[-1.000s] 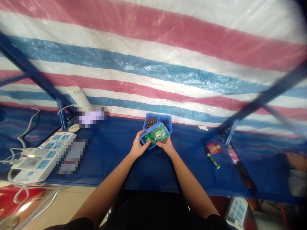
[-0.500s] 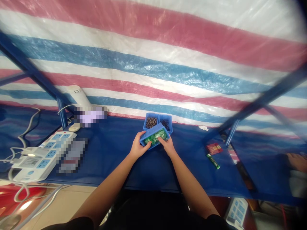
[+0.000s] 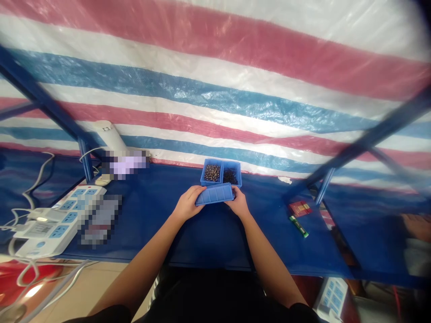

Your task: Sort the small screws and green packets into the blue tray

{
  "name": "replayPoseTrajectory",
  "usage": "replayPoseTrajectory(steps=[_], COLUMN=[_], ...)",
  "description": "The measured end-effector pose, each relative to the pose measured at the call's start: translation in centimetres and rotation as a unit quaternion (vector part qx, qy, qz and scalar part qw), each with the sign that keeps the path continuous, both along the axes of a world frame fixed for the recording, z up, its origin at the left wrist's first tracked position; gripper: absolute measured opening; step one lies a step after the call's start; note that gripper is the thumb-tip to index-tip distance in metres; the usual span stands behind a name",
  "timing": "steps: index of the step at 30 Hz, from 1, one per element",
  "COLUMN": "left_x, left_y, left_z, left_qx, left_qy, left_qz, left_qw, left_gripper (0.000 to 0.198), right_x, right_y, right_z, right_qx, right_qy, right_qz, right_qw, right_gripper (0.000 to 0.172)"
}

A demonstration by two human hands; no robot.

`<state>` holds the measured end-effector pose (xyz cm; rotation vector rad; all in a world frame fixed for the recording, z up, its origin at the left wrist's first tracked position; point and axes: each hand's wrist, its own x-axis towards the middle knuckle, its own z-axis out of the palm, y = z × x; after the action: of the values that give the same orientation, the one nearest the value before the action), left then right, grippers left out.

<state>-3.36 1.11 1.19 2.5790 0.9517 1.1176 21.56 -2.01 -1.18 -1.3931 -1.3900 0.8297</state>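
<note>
Head view: both hands (image 3: 186, 204) (image 3: 239, 204) hold a tilted bin (image 3: 215, 194).

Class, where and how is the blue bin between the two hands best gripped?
Grip the blue bin by its two short ends, likely from left and right: it is elongated, ribbed face toward the camera, and the left hand and right hand hold opposite ends.

- Blue plastic box (image 3: 214, 194), oblong, its ribbed outer face showing and its inside hidden.
- Tipped over, long side running crosswise, right end slightly farther forward.
- Held at its ends, between left hand (image 3: 188, 204) and right hand (image 3: 239, 205).
</note>
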Motion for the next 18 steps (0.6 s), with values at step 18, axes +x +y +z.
replayPoseTrajectory(steps=[18], left_x=[-1.8], left_y=[-0.2], left_z=[-1.7], left_qx=[0.056], left_qy=[0.135], left_qz=[-0.022], left_qw=[0.989], left_gripper=[0.069], right_x=[-0.2], right_y=[-1.0], right_z=[0.5], right_qx=[0.099], right_qy=[-0.346], right_qz=[0.033], right_qw=[0.932], right_gripper=[0.062])
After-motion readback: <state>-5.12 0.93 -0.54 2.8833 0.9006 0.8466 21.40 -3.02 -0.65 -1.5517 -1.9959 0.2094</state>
